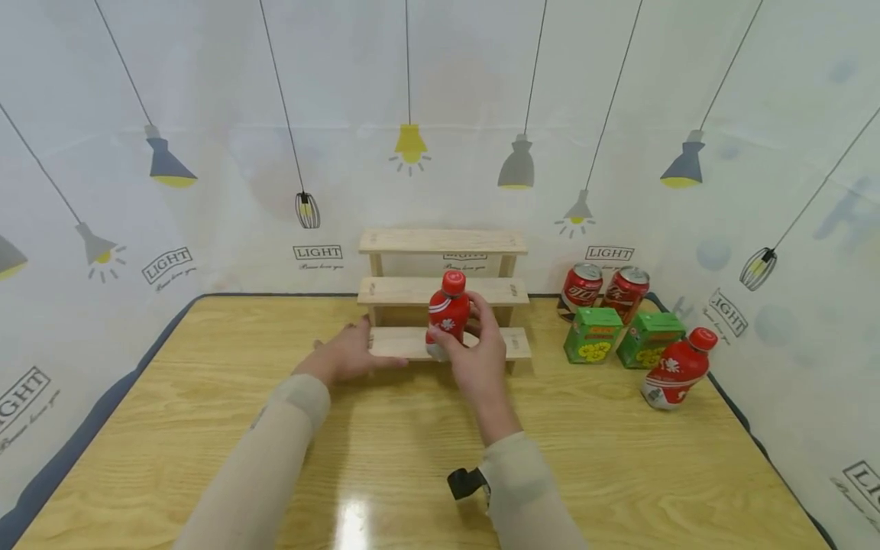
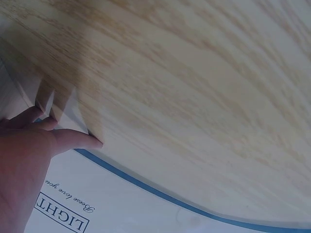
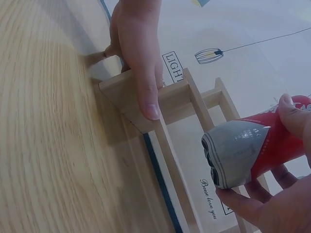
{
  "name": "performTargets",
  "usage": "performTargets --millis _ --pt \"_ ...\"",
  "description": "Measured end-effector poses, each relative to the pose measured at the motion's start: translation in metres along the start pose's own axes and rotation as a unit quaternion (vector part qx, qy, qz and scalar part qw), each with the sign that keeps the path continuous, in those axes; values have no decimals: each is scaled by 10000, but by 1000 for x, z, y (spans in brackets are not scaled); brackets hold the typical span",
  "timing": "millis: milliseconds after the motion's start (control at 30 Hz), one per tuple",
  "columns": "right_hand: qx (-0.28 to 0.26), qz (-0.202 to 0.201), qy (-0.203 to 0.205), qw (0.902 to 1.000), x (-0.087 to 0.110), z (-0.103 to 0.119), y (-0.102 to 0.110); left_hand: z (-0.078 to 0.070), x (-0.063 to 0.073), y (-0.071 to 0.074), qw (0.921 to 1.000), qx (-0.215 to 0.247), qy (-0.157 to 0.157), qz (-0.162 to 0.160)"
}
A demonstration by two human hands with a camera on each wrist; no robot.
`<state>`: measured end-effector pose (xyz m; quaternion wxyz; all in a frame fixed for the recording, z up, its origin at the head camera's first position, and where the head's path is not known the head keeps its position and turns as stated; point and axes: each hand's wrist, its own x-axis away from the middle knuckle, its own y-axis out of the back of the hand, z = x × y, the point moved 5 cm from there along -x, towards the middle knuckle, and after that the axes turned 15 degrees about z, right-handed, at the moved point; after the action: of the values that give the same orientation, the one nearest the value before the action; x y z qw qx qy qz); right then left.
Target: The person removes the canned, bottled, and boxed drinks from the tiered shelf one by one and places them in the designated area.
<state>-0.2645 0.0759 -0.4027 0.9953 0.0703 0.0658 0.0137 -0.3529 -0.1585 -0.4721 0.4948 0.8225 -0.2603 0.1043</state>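
Observation:
My right hand (image 1: 481,359) holds a red plastic drink bottle (image 1: 448,315) with a red cap, thumb on one side and fingers on the other. The bottle is upright in front of the lower tiers of a three-tier wooden shelf (image 1: 399,290). In the right wrist view, the bottle's grey-white base (image 3: 235,153) shows clear of the wood. My left hand (image 1: 347,353) grips the left end of the lowest tier. Its thumb (image 3: 149,104) lies across the front of that board, while other fingers reach round the end, one down by the tabletop.
To the right stand two red cans (image 1: 581,290), two green drink cartons (image 1: 594,336) and a second red bottle (image 1: 677,370). A patterned cloth backdrop (image 1: 234,153) rises behind the wooden table (image 1: 385,458). A black wrist device (image 1: 466,483) sits by the right sleeve.

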Motion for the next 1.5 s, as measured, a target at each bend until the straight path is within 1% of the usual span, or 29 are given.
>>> performTargets --millis 267,400,600,900,1067,1267,1500 --pt "145 -103 50 9998 3 3 10 0 0 1 10000 -7 -49 1" --pt "220 -193 108 9995 4 3 18 1 -1 2 10000 -15 -48 43" --pt "252 -364 -46 9990 3 0 40 3 -2 2 10000 8 -42 74" --pt "291 -655 -331 9969 7 -9 75 1 -1 1 9999 10 -93 90" --pt "258 -903 -238 9953 9 -14 93 0 1 0 9999 23 -126 77" --pt "233 -1070 -238 9937 14 -17 109 1 0 0 9999 21 -91 82" --pt "339 -1143 -523 9915 20 -24 123 2 -1 -1 9999 30 -79 79"
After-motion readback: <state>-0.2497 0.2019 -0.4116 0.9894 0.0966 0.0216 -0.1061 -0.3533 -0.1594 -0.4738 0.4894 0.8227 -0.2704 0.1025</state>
